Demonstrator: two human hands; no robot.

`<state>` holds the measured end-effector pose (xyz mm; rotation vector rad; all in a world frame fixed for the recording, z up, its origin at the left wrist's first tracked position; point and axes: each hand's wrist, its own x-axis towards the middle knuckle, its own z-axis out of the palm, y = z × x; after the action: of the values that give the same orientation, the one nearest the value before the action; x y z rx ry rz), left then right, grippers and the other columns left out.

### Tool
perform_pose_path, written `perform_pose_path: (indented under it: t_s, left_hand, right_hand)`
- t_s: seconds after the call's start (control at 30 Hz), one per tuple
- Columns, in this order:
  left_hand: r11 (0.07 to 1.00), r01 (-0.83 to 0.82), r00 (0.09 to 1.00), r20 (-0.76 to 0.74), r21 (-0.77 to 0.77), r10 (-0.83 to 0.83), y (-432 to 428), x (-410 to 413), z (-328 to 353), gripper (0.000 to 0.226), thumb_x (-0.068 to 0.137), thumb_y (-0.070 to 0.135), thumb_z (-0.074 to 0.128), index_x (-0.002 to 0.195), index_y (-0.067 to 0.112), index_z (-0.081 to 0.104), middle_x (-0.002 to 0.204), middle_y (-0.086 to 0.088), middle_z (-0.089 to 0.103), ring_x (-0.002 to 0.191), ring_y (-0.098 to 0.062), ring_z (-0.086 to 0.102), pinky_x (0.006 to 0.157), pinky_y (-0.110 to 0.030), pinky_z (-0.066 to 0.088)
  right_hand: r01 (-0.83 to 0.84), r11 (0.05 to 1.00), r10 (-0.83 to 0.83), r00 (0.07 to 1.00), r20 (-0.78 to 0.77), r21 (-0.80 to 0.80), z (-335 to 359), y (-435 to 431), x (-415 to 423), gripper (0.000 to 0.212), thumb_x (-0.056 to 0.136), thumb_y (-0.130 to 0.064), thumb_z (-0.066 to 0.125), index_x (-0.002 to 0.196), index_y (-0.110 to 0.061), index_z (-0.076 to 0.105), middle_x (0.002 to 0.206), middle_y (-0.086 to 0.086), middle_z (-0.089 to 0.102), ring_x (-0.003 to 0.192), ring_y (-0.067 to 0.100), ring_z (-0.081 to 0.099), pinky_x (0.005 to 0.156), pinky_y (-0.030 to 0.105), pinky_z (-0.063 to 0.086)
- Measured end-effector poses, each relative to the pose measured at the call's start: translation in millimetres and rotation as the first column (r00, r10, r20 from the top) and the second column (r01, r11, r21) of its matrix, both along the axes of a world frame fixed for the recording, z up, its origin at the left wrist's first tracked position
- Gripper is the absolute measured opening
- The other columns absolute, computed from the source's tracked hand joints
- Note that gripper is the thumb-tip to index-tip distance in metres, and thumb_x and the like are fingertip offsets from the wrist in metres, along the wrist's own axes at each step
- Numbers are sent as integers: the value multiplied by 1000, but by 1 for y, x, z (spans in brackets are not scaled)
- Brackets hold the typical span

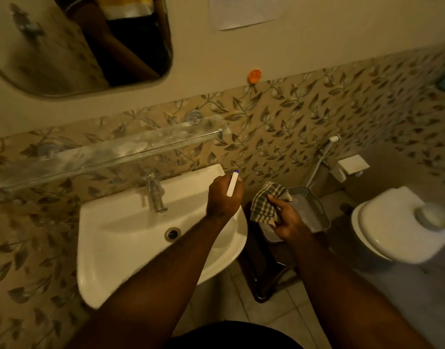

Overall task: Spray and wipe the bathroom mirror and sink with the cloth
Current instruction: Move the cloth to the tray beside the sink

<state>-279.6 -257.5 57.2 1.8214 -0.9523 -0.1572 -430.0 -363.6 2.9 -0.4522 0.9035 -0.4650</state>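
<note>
- Head view shows the checked cloth point(265, 204) bunched in my right hand point(283, 219), fingers pinched onto its folds, held in the air just right of the sink point(131, 230) and above a grey bin point(314, 212) on the floor.
- Crumpled as it is, the cloth has no clear long axis; it hangs loosely from my grip, its bulk towards the wall.
- My left hand point(225, 197) is curled shut round something at the sink's back right corner; a slim white stick with a purple tip point(233, 183) lies across its knuckles, long axis running up towards the wall, tip away from me. Whether this belongs to a spray bottle I cannot tell; the rest is hidden under my hand.
- From the cloth, the basin lies to the left and slightly nearer me; my right hand is the one placed to carry it across.
- The tap point(154, 195) stands at the back of the basin, spout towards me, the drain point(173, 233) below it.
- The mirror point(85, 41) hangs up and to the left, well apart from both hands, beyond a glass shelf point(110, 152).
- My guess is that wiping has not yet begun.
</note>
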Motion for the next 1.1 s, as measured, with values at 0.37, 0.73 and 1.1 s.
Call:
perform_pose_path:
  t_s: [0.37, 0.73, 1.1]
  left_hand:
    - [1000, 18, 998, -52, 1, -18, -86, -15, -27, 30, 91, 35, 65, 102, 8, 60, 94, -9, 61, 79, -14, 54, 67, -21, 43]
    - [995, -68, 895, -437, 74, 93, -183, -54, -82, 28, 95, 17, 61, 118, 1, 59, 100, -11, 63, 90, -17, 56, 75, -18, 49]
    - [964, -131, 739, -625, 230, 250, -271, -80, -188, 43, 93, 9, 63, 132, -2, 50, 106, -2, 58, 89, -5, 54, 72, 0, 42]
  right_hand:
    - [83, 993, -94, 986, -134, -87, -14, -65, -37, 12, 99, -9, 61, 102, -7, 73, 94, 11, 78, 78, 22, 78, 64, 36, 64]
    - [-96, 993, 54, 874, -483, -62, -112, -180, -90, 17, 93, -1, 64, 105, -13, 68, 93, 10, 72, 76, 24, 70, 68, 39, 59]
    - [-449, 884, 234, 670, -704, -133, -190, -242, -87, 28, 89, 0, 72, 114, -12, 73, 94, 11, 74, 81, 26, 69, 80, 45, 60]
